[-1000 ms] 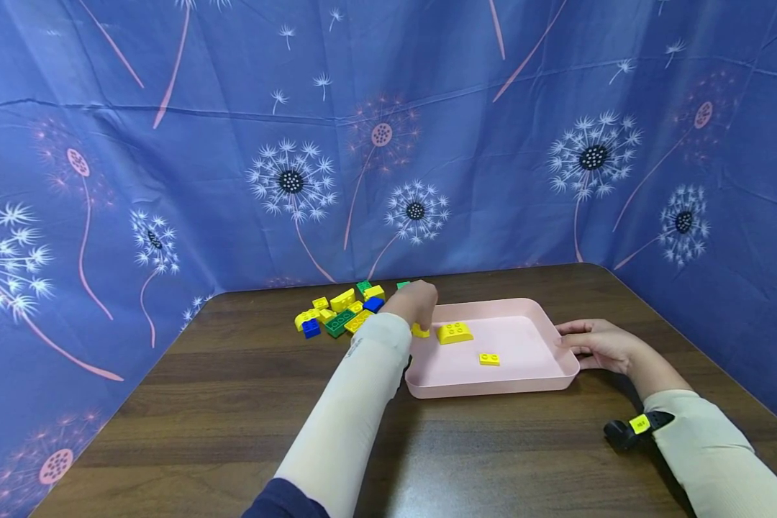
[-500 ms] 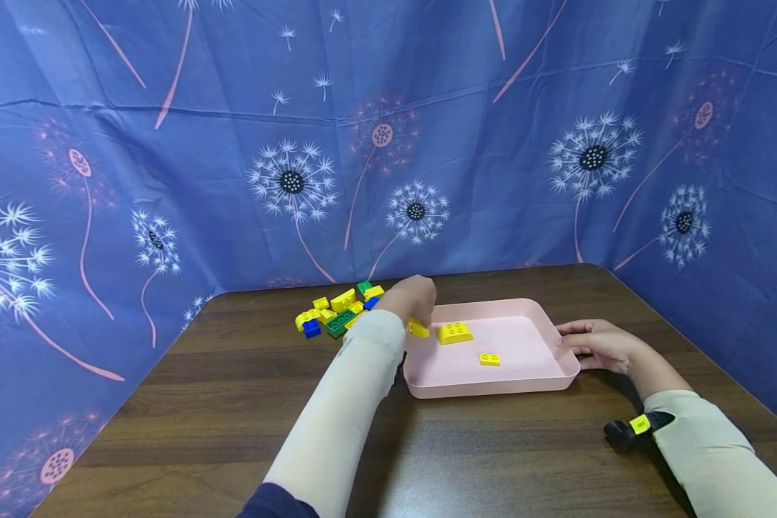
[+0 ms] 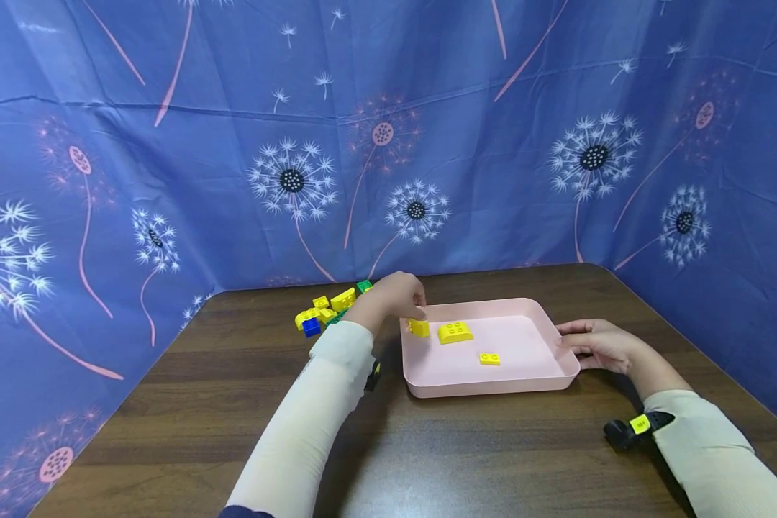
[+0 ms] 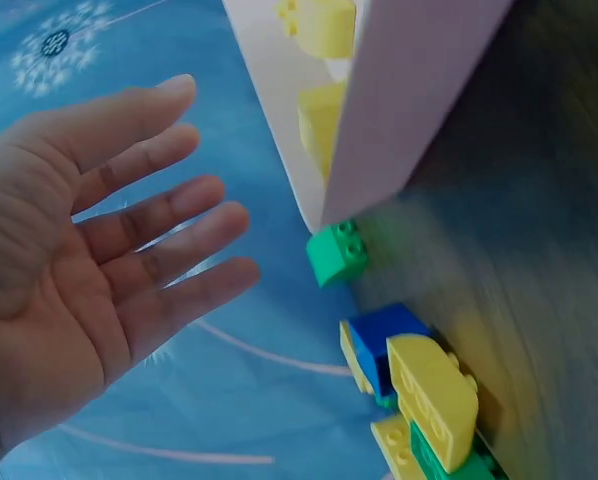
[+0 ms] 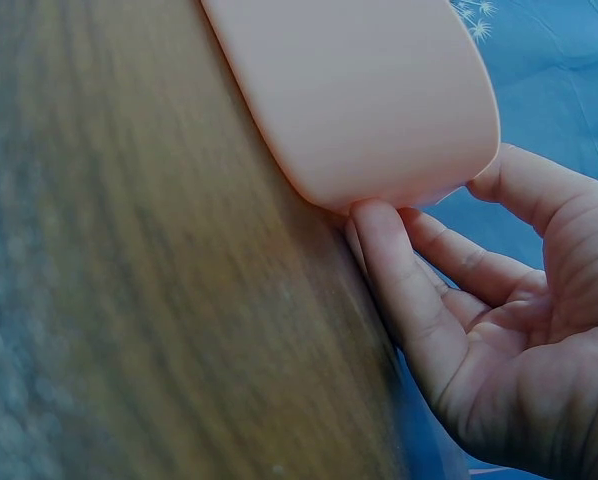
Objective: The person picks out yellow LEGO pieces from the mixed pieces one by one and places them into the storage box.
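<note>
A pink tray [image 3: 485, 388] lies on the table with three yellow toy bricks in it: a curved brick [image 3: 455, 333] near its middle left, a small flat brick [image 3: 489, 359] nearer the front, and a brick [image 3: 419, 328] at the left end. Just over that left end is my left hand [image 3: 395, 296], holding nothing; in the left wrist view the fingers [image 4: 179, 240] are spread and relaxed. My right hand [image 3: 598, 347] holds the tray's right end. The right wrist view shows its thumb [image 5: 529, 185] at the rim and fingertips against the outer wall [image 5: 379, 110].
Left of the tray sits a loose heap of yellow, blue and green bricks [image 3: 311, 327], partly hidden behind the left arm. A green brick [image 4: 337, 252] lies by the tray's corner in the left wrist view. A patterned blue curtain [image 3: 479, 237] encloses the table [image 3: 220, 424].
My left hand has let go of a yellow brick, which stays in the tray's left end, and has drawn back to the left. The right hand keeps its place on the tray.
</note>
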`<state>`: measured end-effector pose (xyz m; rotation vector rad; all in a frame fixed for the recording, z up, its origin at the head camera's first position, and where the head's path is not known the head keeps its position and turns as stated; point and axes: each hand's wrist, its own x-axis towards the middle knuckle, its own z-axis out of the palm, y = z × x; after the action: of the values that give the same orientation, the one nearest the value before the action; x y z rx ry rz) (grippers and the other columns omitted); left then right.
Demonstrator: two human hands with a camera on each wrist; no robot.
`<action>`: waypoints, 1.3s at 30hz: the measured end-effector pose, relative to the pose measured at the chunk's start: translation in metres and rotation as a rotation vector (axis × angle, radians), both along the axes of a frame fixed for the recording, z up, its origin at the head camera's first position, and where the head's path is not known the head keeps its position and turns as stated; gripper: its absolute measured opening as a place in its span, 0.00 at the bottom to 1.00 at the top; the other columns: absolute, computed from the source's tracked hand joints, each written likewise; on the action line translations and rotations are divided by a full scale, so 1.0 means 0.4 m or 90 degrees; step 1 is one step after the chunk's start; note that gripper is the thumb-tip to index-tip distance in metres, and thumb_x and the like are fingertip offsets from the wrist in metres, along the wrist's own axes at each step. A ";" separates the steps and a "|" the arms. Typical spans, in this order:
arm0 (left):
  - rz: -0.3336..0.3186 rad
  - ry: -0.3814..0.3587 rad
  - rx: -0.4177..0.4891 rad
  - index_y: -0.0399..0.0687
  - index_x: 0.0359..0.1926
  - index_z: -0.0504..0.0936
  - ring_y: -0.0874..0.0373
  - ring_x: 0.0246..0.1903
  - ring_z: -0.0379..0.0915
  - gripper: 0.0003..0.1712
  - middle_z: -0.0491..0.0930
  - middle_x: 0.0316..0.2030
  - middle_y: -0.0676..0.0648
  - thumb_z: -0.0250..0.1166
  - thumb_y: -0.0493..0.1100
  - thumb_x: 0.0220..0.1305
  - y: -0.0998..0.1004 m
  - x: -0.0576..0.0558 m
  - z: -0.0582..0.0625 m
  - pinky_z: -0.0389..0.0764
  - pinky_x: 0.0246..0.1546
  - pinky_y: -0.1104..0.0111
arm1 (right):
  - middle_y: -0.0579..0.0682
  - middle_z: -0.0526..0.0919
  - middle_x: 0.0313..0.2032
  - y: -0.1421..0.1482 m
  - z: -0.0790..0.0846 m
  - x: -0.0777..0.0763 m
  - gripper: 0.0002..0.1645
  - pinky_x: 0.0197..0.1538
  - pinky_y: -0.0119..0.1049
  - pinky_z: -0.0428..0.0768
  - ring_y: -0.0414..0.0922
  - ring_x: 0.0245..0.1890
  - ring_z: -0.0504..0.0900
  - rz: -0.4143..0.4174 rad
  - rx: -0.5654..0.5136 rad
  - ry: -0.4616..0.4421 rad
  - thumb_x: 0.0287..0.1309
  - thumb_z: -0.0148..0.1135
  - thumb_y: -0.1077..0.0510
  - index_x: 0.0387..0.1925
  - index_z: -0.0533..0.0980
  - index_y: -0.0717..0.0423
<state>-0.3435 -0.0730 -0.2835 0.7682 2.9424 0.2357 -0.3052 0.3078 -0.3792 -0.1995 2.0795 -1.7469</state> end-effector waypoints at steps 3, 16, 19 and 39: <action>0.003 0.009 0.013 0.51 0.36 0.87 0.58 0.33 0.71 0.09 0.79 0.28 0.54 0.72 0.49 0.56 -0.029 0.002 -0.007 0.75 0.33 0.69 | 0.47 0.82 0.41 0.002 -0.001 0.003 0.36 0.43 0.44 0.83 0.42 0.39 0.82 0.000 -0.001 0.000 0.63 0.59 0.62 0.65 0.58 0.78; 0.035 0.013 0.045 0.48 0.45 0.86 0.57 0.35 0.73 0.15 0.82 0.36 0.51 0.73 0.45 0.56 -0.140 0.029 -0.053 0.79 0.43 0.65 | 0.48 0.83 0.42 -0.008 0.000 -0.001 0.40 0.44 0.45 0.83 0.42 0.40 0.82 -0.002 0.006 0.000 0.63 0.59 0.61 0.67 0.53 0.78; 0.045 0.004 0.049 0.47 0.44 0.86 0.55 0.37 0.74 0.15 0.83 0.37 0.49 0.73 0.44 0.56 -0.160 0.036 -0.059 0.79 0.44 0.62 | 0.48 0.83 0.42 -0.010 0.002 -0.001 0.40 0.43 0.45 0.83 0.42 0.40 0.82 -0.007 0.006 -0.001 0.62 0.60 0.62 0.67 0.53 0.78; 0.099 0.023 0.023 0.44 0.46 0.86 0.53 0.44 0.77 0.18 0.83 0.43 0.47 0.74 0.43 0.54 -0.247 0.029 -0.123 0.77 0.51 0.58 | 0.48 0.83 0.41 0.001 -0.009 -0.002 0.37 0.43 0.44 0.83 0.42 0.40 0.83 0.002 -0.007 0.000 0.63 0.58 0.63 0.67 0.55 0.78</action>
<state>-0.3319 -0.1716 -0.3329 0.5535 3.0421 0.2895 -0.3061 0.3082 -0.3827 -0.2056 2.0686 -1.7580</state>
